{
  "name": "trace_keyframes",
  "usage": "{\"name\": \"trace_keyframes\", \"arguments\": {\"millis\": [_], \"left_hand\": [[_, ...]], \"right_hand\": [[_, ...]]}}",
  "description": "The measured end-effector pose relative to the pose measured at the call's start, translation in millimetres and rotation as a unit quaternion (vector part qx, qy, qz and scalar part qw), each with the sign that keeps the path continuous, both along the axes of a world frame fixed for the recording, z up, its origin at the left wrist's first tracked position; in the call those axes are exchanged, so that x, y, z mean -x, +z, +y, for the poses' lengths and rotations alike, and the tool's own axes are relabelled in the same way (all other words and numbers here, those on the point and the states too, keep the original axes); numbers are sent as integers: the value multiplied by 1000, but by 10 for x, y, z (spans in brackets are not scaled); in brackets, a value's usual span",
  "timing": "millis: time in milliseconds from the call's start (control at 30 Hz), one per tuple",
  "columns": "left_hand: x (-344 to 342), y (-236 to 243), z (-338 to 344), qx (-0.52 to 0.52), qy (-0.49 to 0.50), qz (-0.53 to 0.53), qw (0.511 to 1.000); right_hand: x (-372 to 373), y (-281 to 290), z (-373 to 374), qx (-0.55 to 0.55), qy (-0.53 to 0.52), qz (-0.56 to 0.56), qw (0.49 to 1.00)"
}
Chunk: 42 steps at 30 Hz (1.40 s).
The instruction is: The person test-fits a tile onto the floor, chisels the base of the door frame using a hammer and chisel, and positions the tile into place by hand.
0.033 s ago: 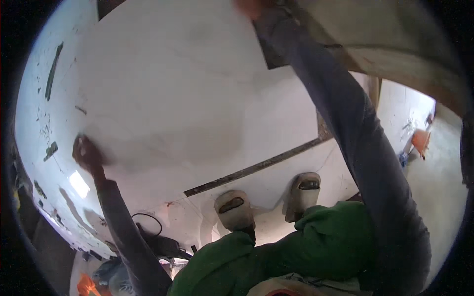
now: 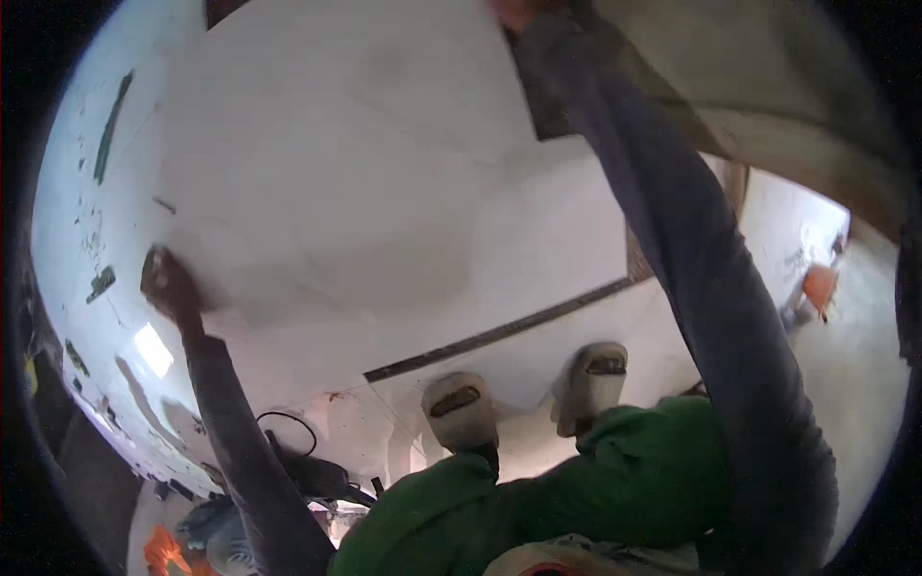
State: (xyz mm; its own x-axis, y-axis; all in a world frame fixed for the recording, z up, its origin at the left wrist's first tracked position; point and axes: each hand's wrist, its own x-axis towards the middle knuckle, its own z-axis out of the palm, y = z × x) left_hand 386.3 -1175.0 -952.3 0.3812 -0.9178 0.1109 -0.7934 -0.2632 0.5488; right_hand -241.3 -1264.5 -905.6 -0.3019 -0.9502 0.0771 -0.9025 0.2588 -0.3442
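A large white slab, smooth like a floor tile, spreads between my two arms. Along its near edge runs a dark, narrow gap. At the slab's left side is my left hand, its fingers curled and closed; anything inside them is hidden. My right arm reaches far forward along the slab's right side. Of my right hand, only a blurred part shows at the top edge of the view, by a dark gap beside the slab, and its fingers cannot be made out.
My feet, in light slides, stand just before the near gap. A black cable and a dark tool-like object lie beside my left forearm. Dark debris dots the floor at left. An orange object lies at right.
The view has shifted slightly, so the slab and gaps sit a little farther right. My right hand appears slightly farther right; my left hand stays almost in place, still closed.
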Motion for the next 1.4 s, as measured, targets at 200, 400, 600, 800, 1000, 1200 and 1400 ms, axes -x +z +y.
{"name": "trace_keyframes", "arguments": {"millis": [200,400,600,800,1000,1200,1400], "left_hand": [[256,-70,-520,-37,57,-265,962],[32,-103,-743,34,-55,-270,961],[98,-16,-678,-32,-2,-263,964],[11,-157,-604,36,-10,-188,981],[523,161,-729,-60,107,-190,974],[495,284,-825,-54,109,-231,965],[-140,371,-726,-22,121,-313,942]], "right_hand": [[-66,115,-420,-92,-193,-40,976],[4,-45,-605,-64,-157,-78,982],[204,78,-726,-96,-14,47,994],[622,-810,-657,114,134,12,984],[533,-495,-700,44,81,-76,993],[505,-444,-824,41,81,-35,995],[122,-169,-839,54,95,-43,993]]}}
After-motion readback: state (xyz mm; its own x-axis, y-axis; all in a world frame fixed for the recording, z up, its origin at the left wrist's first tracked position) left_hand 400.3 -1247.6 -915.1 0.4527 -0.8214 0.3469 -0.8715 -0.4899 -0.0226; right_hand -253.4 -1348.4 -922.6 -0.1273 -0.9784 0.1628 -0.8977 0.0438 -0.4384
